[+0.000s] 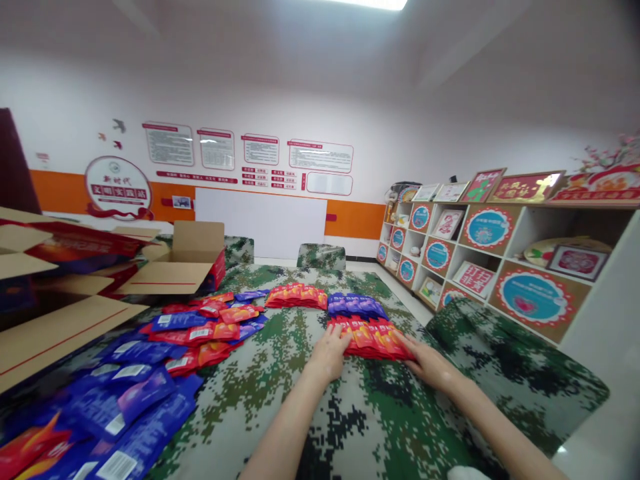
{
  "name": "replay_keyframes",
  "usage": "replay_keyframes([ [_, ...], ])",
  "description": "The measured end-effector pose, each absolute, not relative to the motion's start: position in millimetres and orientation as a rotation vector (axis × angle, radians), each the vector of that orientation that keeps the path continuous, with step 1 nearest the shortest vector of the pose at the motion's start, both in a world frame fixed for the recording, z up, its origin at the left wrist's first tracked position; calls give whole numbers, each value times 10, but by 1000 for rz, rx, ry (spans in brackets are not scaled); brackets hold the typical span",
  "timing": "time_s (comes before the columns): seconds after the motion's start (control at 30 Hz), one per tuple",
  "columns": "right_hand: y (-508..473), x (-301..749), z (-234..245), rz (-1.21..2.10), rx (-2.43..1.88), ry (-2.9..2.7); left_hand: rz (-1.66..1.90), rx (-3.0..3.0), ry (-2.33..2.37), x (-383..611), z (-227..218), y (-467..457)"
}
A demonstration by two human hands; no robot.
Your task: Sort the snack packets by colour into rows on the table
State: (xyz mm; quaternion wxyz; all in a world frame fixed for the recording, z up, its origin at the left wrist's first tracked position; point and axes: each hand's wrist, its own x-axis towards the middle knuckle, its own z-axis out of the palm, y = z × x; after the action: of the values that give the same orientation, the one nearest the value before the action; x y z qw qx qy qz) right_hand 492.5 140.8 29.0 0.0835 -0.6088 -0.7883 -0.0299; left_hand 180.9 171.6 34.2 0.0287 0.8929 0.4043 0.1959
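On a table covered with camouflage cloth (280, 400), both my hands rest at the near edge of a neat row of red-orange packets (373, 337). My left hand (330, 357) touches the row's left end with its fingers curled over the packets. At the right end my right hand (430, 365) lies flat, fingers stretched against the row. Behind this row lie a purple row of packets (356, 305) and another red row (296, 296).
A loose heap of blue, purple and red packets (150, 380) spreads over the left of the table. Open cardboard boxes (185, 267) stand at the back left. Shelving with framed pictures (500, 253) lines the right wall. Camouflage-covered chairs (321, 256) stand beyond the table.
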Motion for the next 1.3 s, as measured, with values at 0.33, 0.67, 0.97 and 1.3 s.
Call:
replay_keyframes([
  [0.33,1241,4121,1180,-496,-1590,-2132,815,2801,1331,1144,1080,1204],
  [0.67,679,1988,1318,-320,-1323,-2158,827,2727,1626,-150,1214,520],
  [0.97,506,434,609,36,-1384,-2221,632,2405,2014,-1400,835,8],
  [1.3,788,-235,253,471,-1511,-1925,515,2308,2098,-1582,670,-390],
])
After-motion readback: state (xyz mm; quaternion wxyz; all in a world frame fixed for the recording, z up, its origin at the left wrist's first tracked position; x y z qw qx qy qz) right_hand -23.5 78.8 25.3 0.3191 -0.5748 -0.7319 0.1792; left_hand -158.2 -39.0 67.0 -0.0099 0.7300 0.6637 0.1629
